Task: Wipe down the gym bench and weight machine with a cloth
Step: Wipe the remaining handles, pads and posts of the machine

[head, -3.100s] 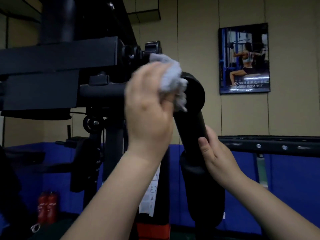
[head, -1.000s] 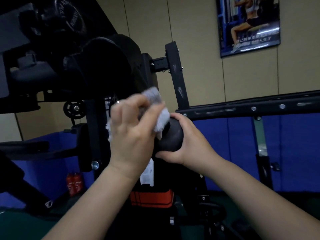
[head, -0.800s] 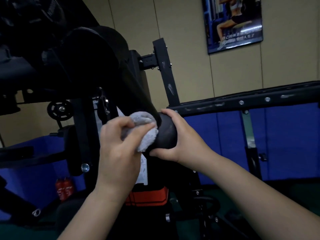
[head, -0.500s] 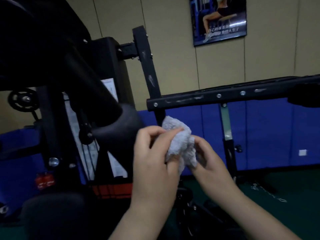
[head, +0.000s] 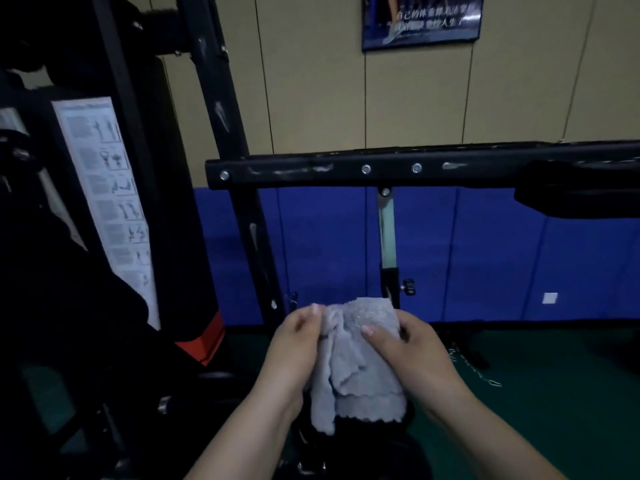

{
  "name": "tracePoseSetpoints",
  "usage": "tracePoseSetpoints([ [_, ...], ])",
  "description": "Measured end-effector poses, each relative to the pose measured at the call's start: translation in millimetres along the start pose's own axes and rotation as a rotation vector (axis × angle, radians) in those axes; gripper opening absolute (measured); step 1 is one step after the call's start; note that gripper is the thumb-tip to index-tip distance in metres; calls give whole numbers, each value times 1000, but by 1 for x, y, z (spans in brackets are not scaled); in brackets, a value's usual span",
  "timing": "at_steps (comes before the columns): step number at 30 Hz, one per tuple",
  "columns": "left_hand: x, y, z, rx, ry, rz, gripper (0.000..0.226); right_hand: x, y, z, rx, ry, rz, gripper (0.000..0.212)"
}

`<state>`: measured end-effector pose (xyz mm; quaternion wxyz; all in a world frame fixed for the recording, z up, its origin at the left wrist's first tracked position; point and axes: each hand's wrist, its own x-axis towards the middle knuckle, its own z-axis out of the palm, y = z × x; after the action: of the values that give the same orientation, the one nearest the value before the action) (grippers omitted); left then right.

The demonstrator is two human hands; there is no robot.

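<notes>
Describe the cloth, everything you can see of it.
The cloth is pale grey and fluffy, terry-like, with a wavy hem. It is crumpled, held in the air low in the middle of the view, its folds hanging down loosely. The left hand pinches its upper left edge and the right hand grips its upper right, thumb across the front. It is off the machine, in front of the blue wall padding.

Pretty clearly a gym: the big black weight machine (head: 114, 188) fills the left side, with an exercise-diagram sticker (head: 107, 202) stuck on its front. Right of it a scuffed black crossbar (head: 346, 169) runs across in front of blue wall padding (head: 485, 258), and above that bar a workout poster (head: 420, 20) hangs on the beige wall, with green flooring (head: 554, 375) below.
</notes>
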<state>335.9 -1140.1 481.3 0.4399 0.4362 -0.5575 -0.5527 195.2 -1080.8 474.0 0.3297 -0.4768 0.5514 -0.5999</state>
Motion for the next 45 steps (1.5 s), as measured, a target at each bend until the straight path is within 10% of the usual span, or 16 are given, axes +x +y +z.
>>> tracePoseSetpoints([
  [10,70,-25,-15,421,-324,179,60,92,13,-12,-487,-318,-195,18],
  [14,103,-34,-25,540,-187,203,11,125,17,-6,-522,-354,-175,20],
  [19,132,-46,-35,577,-169,63,19,163,26,10,-683,-302,-221,23],
  [22,150,-47,-38,274,-23,-128,16,175,33,26,-730,-248,-371,32],
  [25,169,-37,-41,-80,54,-258,22,182,49,40,-703,-523,-332,40],
  [29,198,-27,-49,8,99,-169,21,219,75,40,-487,-337,-398,25],
  [33,227,-13,-44,103,23,-78,19,271,73,43,-494,-489,-266,73],
  [42,276,-7,-47,480,122,151,56,348,69,74,-450,-430,-282,35],
  [45,284,2,-57,465,235,173,29,364,57,75,-480,-598,-290,30],
])
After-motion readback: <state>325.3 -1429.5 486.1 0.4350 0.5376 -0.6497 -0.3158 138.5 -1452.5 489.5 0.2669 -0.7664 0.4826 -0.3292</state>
